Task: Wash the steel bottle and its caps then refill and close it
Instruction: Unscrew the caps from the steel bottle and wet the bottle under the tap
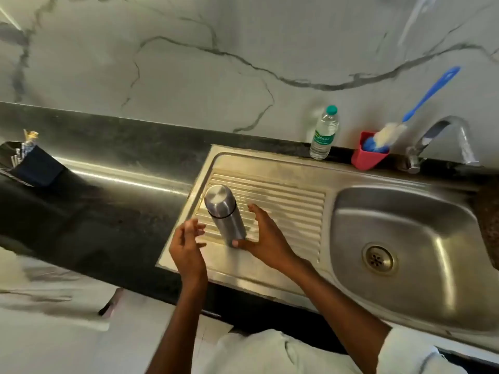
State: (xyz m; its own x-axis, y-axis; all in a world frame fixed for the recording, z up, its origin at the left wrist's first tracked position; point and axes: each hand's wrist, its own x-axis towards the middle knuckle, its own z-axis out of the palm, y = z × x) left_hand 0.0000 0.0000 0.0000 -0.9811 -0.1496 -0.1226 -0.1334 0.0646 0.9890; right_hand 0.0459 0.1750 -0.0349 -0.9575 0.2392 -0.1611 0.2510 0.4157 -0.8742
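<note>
A steel bottle [225, 213] with its steel cap on stands upright on the ribbed drainboard [283, 203] of the steel sink. My right hand [263, 236] is spread just right of the bottle's base, thumb tip touching the base, fingers straight and off the body. My left hand [187, 244] hovers just left of the bottle with relaxed fingers, not touching it.
The sink basin [405, 238] with its drain lies to the right, a steel tap [442, 139] behind it. A red holder [367, 157] with a blue-handled bottle brush [415, 109] and a plastic water bottle [324, 133] stand at the back edge. A dark cutlery holder [29, 163] sits far left.
</note>
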